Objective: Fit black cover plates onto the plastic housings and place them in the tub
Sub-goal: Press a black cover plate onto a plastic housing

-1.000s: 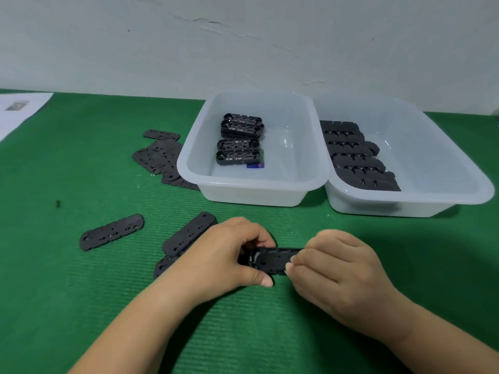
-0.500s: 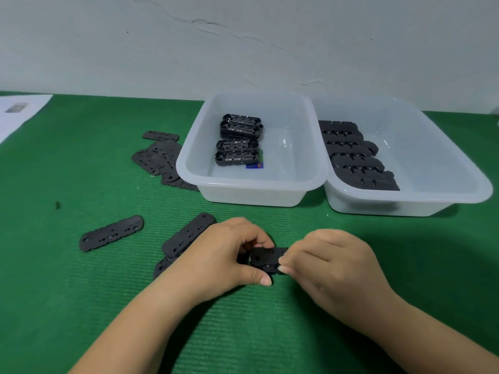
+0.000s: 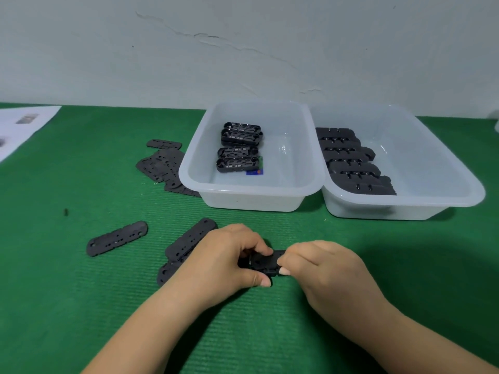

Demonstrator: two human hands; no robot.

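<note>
At left of the frame, loose black cover plates (image 3: 117, 238) lie on the green bench (image 3: 81, 306). Lower centre, the left hand (image 3: 221, 259) and right hand (image 3: 321, 268) each pinch an end of one housing with its plate (image 3: 267, 263), held low over the bench. It looks light, stiff and thin; gripping its ends seems best. Upper right stand two pale tubs (image 3: 251, 195).
</note>
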